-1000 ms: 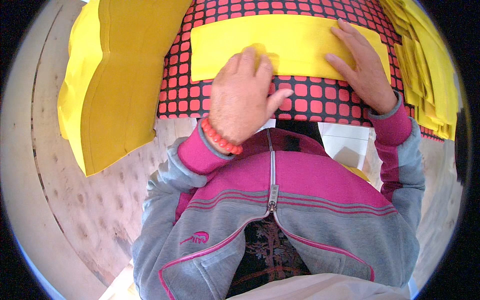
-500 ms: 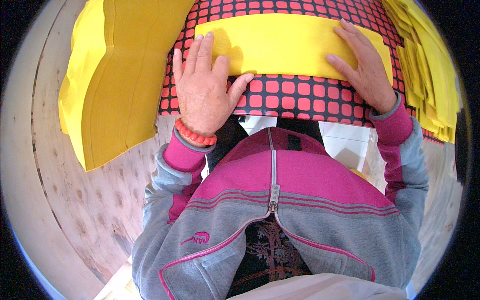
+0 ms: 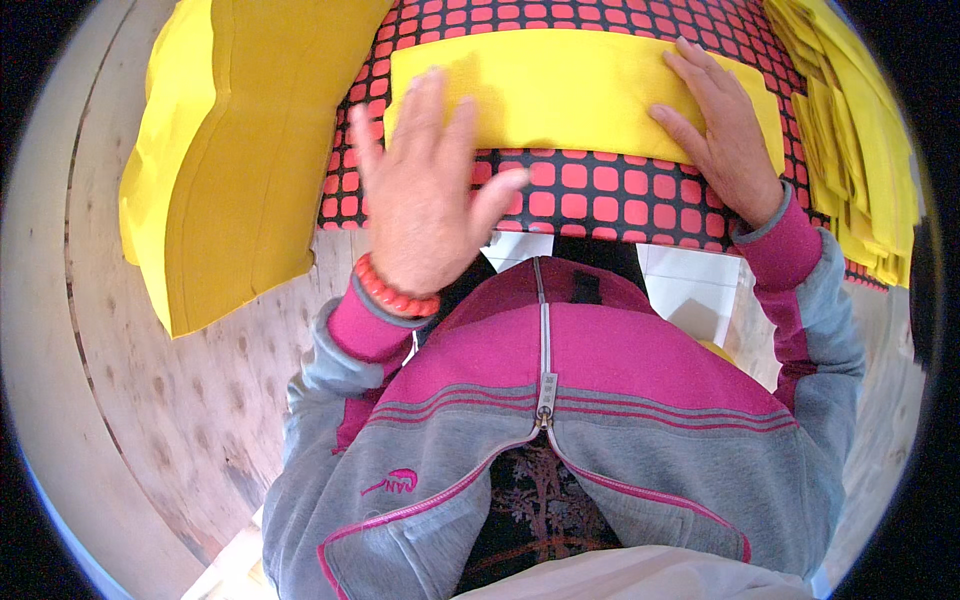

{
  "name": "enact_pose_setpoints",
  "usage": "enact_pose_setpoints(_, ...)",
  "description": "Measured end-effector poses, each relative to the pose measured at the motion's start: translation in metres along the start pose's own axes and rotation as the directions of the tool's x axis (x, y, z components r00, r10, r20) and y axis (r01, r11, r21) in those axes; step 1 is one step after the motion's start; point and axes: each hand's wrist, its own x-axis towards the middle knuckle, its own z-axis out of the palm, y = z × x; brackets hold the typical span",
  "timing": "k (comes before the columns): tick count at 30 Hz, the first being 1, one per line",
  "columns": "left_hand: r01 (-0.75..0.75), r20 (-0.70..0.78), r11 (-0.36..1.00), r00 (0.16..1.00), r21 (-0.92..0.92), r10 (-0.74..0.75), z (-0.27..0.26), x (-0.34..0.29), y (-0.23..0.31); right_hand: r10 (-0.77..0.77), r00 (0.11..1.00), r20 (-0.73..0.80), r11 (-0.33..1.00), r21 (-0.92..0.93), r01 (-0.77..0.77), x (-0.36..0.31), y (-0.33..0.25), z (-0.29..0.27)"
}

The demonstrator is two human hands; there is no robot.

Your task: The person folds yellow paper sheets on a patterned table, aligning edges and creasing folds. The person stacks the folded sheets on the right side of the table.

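Observation:
A flat yellow cloth strip (image 3: pixel 560 90) lies crosswise on a red-and-black checked table cover (image 3: pixel 600 205). My left hand (image 3: pixel 425 200), slightly blurred, is over the strip's left end with fingers spread and a red bead bracelet at the wrist; whether it touches the cloth I cannot tell. At the right end my right hand (image 3: pixel 722 135) rests on the strip, fingers stretched out and thumb apart. Neither hand holds anything.
A tall stack of yellow cloth (image 3: pixel 250 170) stands just left of the checked surface. More yellow cloth pieces (image 3: pixel 850 150) are heaped in loose layers at the right. Pale wooden boards (image 3: pixel 210 400) show at the lower left.
My left hand has shifted slightly right and toward me, its fingers spreading wider. My right hand has stayed nearly in place, and the strip lies almost as before.

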Motion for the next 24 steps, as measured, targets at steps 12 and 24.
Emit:
enact_pose_setpoints(12,-0.051,-0.119,0.973,0.993,-0.226,0.024,0.112,0.114,0.059,0.0,1.0,0.008,0.998,0.069,0.0,-0.002,0.006,0.006)
enact_pose_setpoints(24,0.103,0.154,0.989,0.981,0.105,-0.118,0.066,0.046,-0.046,-0.025,0.997,-0.067,0.997,-0.077,0.02,-0.016,0.03,0.009)
